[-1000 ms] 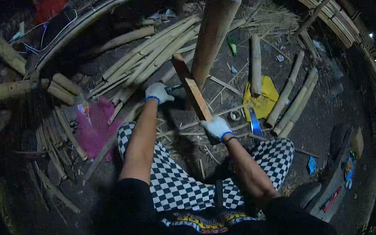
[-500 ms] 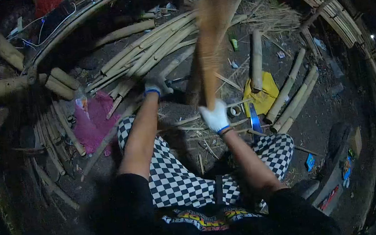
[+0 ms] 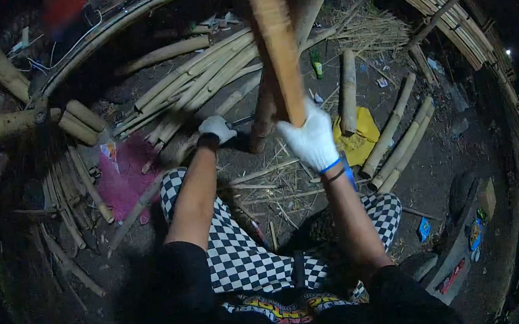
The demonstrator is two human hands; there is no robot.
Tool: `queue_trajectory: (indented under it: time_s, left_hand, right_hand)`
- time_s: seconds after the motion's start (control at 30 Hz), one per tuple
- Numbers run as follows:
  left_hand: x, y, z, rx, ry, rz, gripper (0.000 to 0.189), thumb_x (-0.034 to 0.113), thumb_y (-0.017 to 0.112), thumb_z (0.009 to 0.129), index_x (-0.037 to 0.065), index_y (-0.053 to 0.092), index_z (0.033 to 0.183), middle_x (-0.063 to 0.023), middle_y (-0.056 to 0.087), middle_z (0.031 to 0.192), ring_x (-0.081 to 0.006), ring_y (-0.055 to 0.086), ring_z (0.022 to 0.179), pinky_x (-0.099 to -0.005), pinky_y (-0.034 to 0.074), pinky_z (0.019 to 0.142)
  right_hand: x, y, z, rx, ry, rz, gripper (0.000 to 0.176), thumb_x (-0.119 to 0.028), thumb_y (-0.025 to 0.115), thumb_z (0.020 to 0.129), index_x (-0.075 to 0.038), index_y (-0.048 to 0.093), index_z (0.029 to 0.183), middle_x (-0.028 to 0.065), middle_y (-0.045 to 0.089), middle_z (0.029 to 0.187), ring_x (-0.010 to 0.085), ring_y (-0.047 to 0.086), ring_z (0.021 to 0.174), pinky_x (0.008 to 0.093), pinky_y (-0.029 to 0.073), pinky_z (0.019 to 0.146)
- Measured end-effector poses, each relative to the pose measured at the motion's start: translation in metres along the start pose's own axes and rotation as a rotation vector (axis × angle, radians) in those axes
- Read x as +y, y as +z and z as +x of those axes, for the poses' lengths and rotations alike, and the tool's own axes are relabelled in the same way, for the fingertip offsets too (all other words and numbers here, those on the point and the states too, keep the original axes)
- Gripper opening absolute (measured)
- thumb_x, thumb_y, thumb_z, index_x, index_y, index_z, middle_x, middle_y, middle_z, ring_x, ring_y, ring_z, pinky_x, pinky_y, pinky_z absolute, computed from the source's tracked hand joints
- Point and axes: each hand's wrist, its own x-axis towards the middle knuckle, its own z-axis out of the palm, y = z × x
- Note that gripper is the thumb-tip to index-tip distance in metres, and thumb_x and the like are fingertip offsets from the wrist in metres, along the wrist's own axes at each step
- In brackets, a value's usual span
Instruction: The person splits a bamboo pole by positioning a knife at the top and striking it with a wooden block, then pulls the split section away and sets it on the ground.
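Observation:
My right hand [image 3: 312,136], in a white glove with a blue cuff, is closed round the lower end of a light brown bamboo piece [image 3: 278,40]. That piece rises away from me, its far end blurred and cut off at the top of the view. My left hand [image 3: 217,129], also gloved, is closed on the handle end of a dark tool [image 3: 245,120], whose shape is partly hidden in shadow. Just beside the bamboo piece stands a dark wooden post [image 3: 263,114], between my hands.
Split bamboo strips [image 3: 199,73] lie ahead on the left, near a pink bag [image 3: 124,182]. Short bamboo lengths [image 3: 395,125] lie on the right beside a yellow bag [image 3: 361,137]. My checkered legs [image 3: 234,253] are bent in front of me.
My right hand has moved up and slightly right, and the bamboo piece now tilts up to the left. My left hand has shifted slightly. A red blurred thing at top left has moved.

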Motion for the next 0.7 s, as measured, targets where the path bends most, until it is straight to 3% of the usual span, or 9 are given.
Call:
queue_trajectory:
  time_s: [0.1,0.2,0.33,0.47,0.53,0.6,0.63,0.67,0.7]
  left_hand:
    - [-0.006,0.012,0.008,0.046,0.038,0.053,0.046,0.049,0.076,0.068,0.014,0.073,0.098,-0.0134,0.069,0.105,-0.0309,0.065,0.1,-0.0413,0.052,0.087]
    - [-0.001,0.004,0.004,-0.003,0.057,0.07,0.046,0.048,0.075,0.069,0.015,0.073,0.1,-0.0132,0.068,0.108,-0.0308,0.065,0.101,-0.0413,0.052,0.088]
    - [-0.005,0.028,0.007,0.044,0.017,0.133,0.05,0.048,0.074,0.069,0.014,0.072,0.105,-0.0144,0.067,0.112,-0.032,0.064,0.104,-0.0404,0.051,0.091]
    - [-0.012,0.024,0.014,-0.076,0.047,0.119,0.058,0.058,0.064,0.075,0.008,0.071,0.105,-0.019,0.064,0.115,-0.0333,0.061,0.108,-0.0417,0.048,0.094]
    - [-0.018,0.03,0.021,0.067,0.136,0.15,0.055,0.057,0.065,0.074,0.008,0.072,0.098,-0.0175,0.068,0.106,-0.0328,0.064,0.1,-0.0429,0.052,0.088]
    - [-0.023,0.04,0.022,0.21,0.213,0.239,0.052,0.056,0.067,0.073,0.008,0.073,0.094,-0.0155,0.069,0.1,-0.033,0.066,0.094,-0.043,0.053,0.084]
    - [-0.03,0.043,0.034,0.052,0.226,0.176,0.053,0.056,0.069,0.072,0.009,0.072,0.097,-0.0152,0.069,0.102,-0.0336,0.065,0.096,-0.0427,0.052,0.086]
    - [-0.028,0.042,0.034,0.052,0.223,0.174,0.053,0.056,0.069,0.072,0.009,0.072,0.097,-0.0152,0.069,0.102,-0.0336,0.065,0.096,-0.0427,0.052,0.086]
    - [-0.023,0.04,0.03,0.062,0.171,0.168,0.053,0.056,0.069,0.073,0.009,0.072,0.097,-0.0149,0.069,0.103,-0.0337,0.065,0.097,-0.0425,0.051,0.087]
  right_hand:
    - [-0.011,-0.002,0.014,0.204,-0.122,0.039,0.046,-0.024,0.075,0.068,-0.001,0.058,0.104,0.0214,0.066,0.091,0.0391,0.065,0.083,0.0384,0.053,0.071]
    - [0.064,0.063,-0.035,0.244,-0.142,0.317,0.047,-0.027,0.072,0.072,0.0,0.058,0.108,0.0232,0.065,0.095,0.0419,0.065,0.086,0.0426,0.053,0.077]
    - [0.188,0.116,-0.121,-0.463,0.508,-0.22,0.054,-0.044,0.065,0.077,0.003,0.065,0.102,0.0275,0.065,0.097,0.0435,0.062,0.096,0.0465,0.05,0.084]
    - [0.15,0.094,-0.101,-0.507,0.56,-0.289,0.053,-0.05,0.061,0.08,0.002,0.069,0.084,0.028,0.065,0.083,0.0432,0.065,0.086,0.0479,0.052,0.078]
    - [0.117,0.062,-0.086,-0.51,0.428,-0.252,0.059,-0.054,0.063,0.08,0.002,0.066,0.097,0.0274,0.065,0.085,0.0425,0.065,0.086,0.0455,0.051,0.071]
    - [0.072,0.025,-0.07,-0.323,0.32,-0.036,0.051,-0.04,0.071,0.076,0.001,0.063,0.106,0.0257,0.066,0.095,0.0411,0.064,0.092,0.0423,0.05,0.079]
    - [0.041,-0.001,-0.06,-0.191,0.221,0.016,0.048,-0.028,0.076,0.07,0.001,0.062,0.106,0.0238,0.066,0.093,0.0383,0.065,0.087,0.0414,0.051,0.078]
    - [0.045,-0.017,-0.05,0.029,-0.082,-0.032,0.033,-0.022,0.076,0.073,0.002,0.062,0.091,0.0186,0.062,0.076,0.0273,0.061,0.07,0.0375,0.05,0.069]
    - [0.016,-0.049,-0.038,0.056,0.015,-0.264,0.03,-0.011,0.072,0.072,0.003,0.062,0.095,0.0153,0.064,0.083,0.0252,0.061,0.075,0.0362,0.051,0.073]
